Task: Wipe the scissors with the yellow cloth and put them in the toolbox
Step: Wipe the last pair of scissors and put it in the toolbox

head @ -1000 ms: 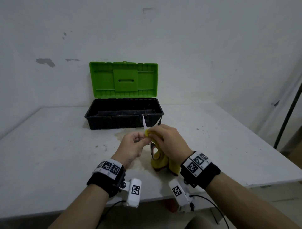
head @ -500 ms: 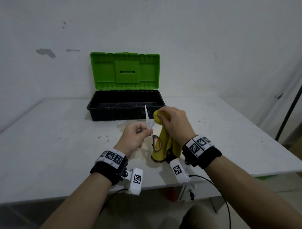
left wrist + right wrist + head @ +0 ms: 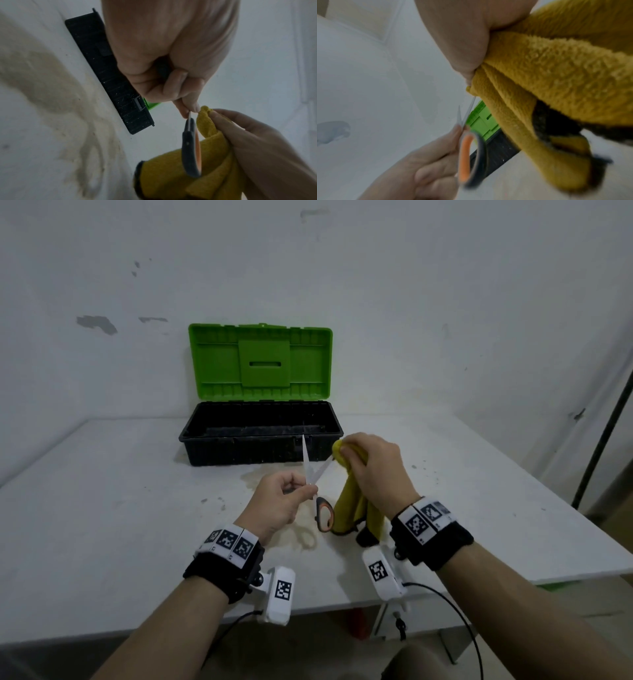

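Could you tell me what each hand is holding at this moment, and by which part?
Left hand pinches the open scissors near the pivot, handles hanging down. Right hand grips the yellow cloth bunched at its top, around one blade's tip.

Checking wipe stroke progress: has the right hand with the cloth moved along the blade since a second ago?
Yes. The right hand with the yellow cloth has slid away from the left hand, up the scissors blade to its tip, closer to the toolbox.
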